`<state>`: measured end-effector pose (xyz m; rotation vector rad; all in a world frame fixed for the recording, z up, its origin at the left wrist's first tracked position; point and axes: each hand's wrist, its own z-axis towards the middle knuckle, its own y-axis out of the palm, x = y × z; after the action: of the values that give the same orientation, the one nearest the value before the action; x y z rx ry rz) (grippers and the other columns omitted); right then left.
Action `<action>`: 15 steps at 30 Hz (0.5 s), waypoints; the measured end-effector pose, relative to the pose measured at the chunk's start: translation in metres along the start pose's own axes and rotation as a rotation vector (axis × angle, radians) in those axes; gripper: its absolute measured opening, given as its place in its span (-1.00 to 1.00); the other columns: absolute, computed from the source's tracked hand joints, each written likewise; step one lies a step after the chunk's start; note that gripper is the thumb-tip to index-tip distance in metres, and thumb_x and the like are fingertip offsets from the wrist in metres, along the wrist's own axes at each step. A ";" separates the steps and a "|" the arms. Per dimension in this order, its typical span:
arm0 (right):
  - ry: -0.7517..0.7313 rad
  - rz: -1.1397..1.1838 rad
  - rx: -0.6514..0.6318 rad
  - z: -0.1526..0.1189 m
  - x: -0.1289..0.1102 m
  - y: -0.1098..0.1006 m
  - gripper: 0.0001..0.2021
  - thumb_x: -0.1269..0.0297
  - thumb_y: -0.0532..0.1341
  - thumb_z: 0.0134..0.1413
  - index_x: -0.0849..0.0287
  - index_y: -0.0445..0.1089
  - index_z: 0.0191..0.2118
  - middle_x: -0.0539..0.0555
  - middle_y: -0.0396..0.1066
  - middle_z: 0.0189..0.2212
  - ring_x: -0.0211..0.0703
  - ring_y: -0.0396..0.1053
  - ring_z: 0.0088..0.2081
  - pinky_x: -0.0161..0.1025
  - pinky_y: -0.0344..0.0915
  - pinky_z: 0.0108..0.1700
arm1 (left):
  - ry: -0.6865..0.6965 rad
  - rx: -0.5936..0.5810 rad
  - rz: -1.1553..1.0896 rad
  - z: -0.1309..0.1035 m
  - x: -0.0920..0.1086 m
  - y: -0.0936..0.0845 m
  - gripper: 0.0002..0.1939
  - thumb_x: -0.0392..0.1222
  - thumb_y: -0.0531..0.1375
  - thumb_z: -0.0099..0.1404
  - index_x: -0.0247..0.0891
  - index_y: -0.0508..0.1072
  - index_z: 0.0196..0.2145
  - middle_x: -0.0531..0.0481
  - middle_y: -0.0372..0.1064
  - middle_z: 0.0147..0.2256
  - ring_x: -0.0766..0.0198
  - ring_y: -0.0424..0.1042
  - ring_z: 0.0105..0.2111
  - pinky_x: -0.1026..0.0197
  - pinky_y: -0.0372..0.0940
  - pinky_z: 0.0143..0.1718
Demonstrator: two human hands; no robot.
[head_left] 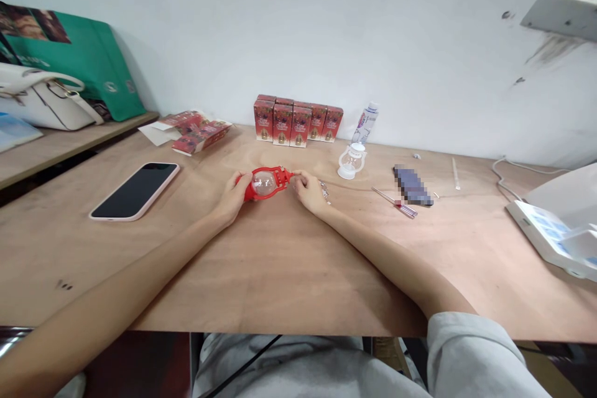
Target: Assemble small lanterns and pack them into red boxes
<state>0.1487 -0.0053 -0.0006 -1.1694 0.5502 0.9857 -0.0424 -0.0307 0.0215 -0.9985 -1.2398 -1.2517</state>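
Note:
A small red lantern [265,183] with a clear globe lies on its side over the middle of the table. My left hand [234,194] is wrapped around its base. At the other end, the fingers of my right hand [308,191] are pinched at the lantern's red top tip; any small part between them is hidden. Just right of that hand lie several tiny silvery pieces [324,188]. A white lantern [351,162] of the same shape stands upright farther back to the right.
Several red printed boxes [291,124] stand against the wall, near a clear bottle [365,123]. Flattened cartons [201,135] and a phone [135,191] are on the left. A screwdriver [395,203], a blurred dark item [413,185] and a white device [555,233] lie right.

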 end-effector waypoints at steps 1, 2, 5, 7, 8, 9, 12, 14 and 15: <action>0.000 -0.027 0.016 -0.001 -0.002 -0.001 -0.64 0.31 -0.10 0.05 0.14 0.34 -0.11 -0.08 0.20 -0.64 -0.25 0.15 -0.58 -0.31 0.19 -0.41 | 0.007 0.006 -0.007 0.000 0.000 0.000 -0.75 0.00 0.13 0.07 -0.23 0.22 -0.47 0.11 0.22 -0.61 0.38 0.22 -0.67 0.32 0.14 -0.66; 0.000 -0.050 0.030 -0.002 -0.004 -0.002 -0.64 0.32 -0.10 0.05 0.14 0.35 -0.12 -0.08 0.21 -0.64 -0.25 0.16 -0.58 -0.32 0.18 -0.40 | 0.014 0.011 -0.014 0.000 -0.001 0.000 -0.75 0.01 0.14 0.07 -0.23 0.22 -0.47 0.11 0.22 -0.60 0.38 0.21 -0.67 0.32 0.13 -0.67; -0.007 -0.110 0.050 -0.004 -0.010 -0.006 -0.65 0.34 -0.09 0.06 0.14 0.37 -0.14 -0.09 0.21 -0.65 -0.27 0.15 -0.59 -0.34 0.14 -0.41 | 0.025 0.022 -0.026 0.000 -0.001 0.002 -0.74 0.01 0.15 0.05 -0.23 0.22 -0.49 0.11 0.21 -0.60 0.39 0.20 -0.67 0.33 0.13 -0.68; -0.017 -0.148 0.055 -0.004 -0.013 -0.009 -0.65 0.34 -0.09 0.07 0.14 0.37 -0.14 -0.09 0.23 -0.64 -0.28 0.15 -0.58 -0.35 0.12 -0.41 | 0.029 0.029 -0.022 -0.001 0.000 0.003 -0.74 0.00 0.15 0.04 -0.23 0.22 -0.49 0.11 0.20 -0.60 0.39 0.20 -0.66 0.33 0.13 -0.68; -0.025 -0.167 0.053 -0.004 -0.014 -0.011 -0.65 0.35 -0.10 0.08 0.15 0.37 -0.13 -0.08 0.25 -0.63 -0.28 0.16 -0.58 -0.36 0.12 -0.41 | 0.032 0.032 -0.016 -0.001 0.000 0.004 -0.75 0.00 0.15 0.04 -0.23 0.22 -0.49 0.12 0.19 -0.59 0.39 0.20 -0.66 0.33 0.13 -0.67; -0.040 -0.189 0.051 -0.004 -0.014 -0.012 -0.65 0.36 -0.10 0.09 0.15 0.36 -0.12 -0.06 0.28 -0.60 -0.27 0.18 -0.56 -0.35 0.12 -0.41 | 0.038 0.038 -0.008 -0.001 0.000 0.004 -0.75 0.00 0.15 0.04 -0.22 0.22 -0.49 0.12 0.18 -0.59 0.39 0.20 -0.65 0.33 0.13 -0.67; -0.098 -0.282 0.045 -0.004 -0.017 -0.015 -0.65 0.37 -0.11 0.13 0.17 0.34 -0.09 0.01 0.38 -0.52 -0.22 0.26 -0.52 -0.33 0.12 -0.37 | 0.080 0.060 0.017 -0.001 -0.002 0.003 -0.74 0.01 0.14 0.05 -0.23 0.22 -0.50 0.13 0.16 -0.58 0.40 0.18 -0.62 0.34 0.12 -0.63; -0.106 -0.370 0.040 -0.005 -0.018 -0.016 -0.66 0.37 -0.12 0.16 0.18 0.32 -0.06 0.06 0.41 -0.50 -0.18 0.29 -0.51 -0.31 0.11 -0.36 | 0.110 0.061 0.025 0.000 -0.004 0.002 -0.73 0.02 0.14 0.06 -0.24 0.23 -0.50 0.12 0.15 -0.57 0.40 0.16 -0.59 0.35 0.10 -0.60; -0.097 -0.414 0.036 -0.006 -0.019 -0.016 -0.66 0.36 -0.12 0.17 0.18 0.30 -0.05 0.07 0.41 -0.51 -0.16 0.30 -0.52 -0.30 0.11 -0.36 | 0.122 0.057 0.026 0.000 -0.004 0.002 -0.73 0.02 0.14 0.06 -0.24 0.23 -0.51 0.12 0.15 -0.56 0.40 0.16 -0.58 0.36 0.10 -0.59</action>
<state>0.1535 -0.0182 0.0206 -1.1383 0.2323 0.6686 -0.0403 -0.0302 0.0175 -0.8820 -1.1583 -1.2318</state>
